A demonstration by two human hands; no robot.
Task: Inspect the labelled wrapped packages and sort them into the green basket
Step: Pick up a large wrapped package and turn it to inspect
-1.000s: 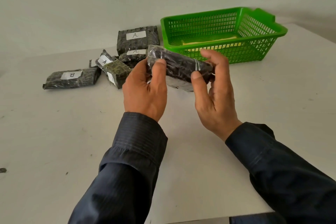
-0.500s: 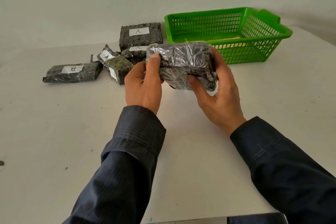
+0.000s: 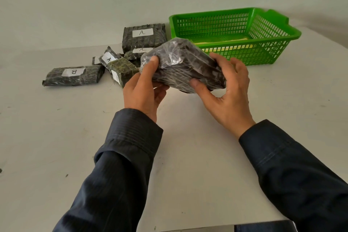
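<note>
Above the table's middle I hold a dark package wrapped in clear film (image 3: 181,66), tilted, with no label showing on the side facing me. My left hand (image 3: 144,91) grips its left end, thumb on top. My right hand (image 3: 225,90) grips its right end, thumb on the near face and fingers behind. The green basket (image 3: 271,43) stands behind it at the back right, with something yellow lying flat inside. Behind on the left lie more wrapped packages: one labelled B (image 3: 73,75), a large one labelled A (image 3: 144,36), and a small greenish one (image 3: 122,70).
Two more A-labelled packages (image 3: 108,58) sit in the pile behind my left hand. The white table (image 3: 188,147) meets a plain wall at the back, and its near edge (image 3: 188,229) runs along the bottom of the view.
The package has been turned in both hands, from edge-on to a broad tilted face. It has moved slightly right toward the basket. My right fingers have loosened behind it.
</note>
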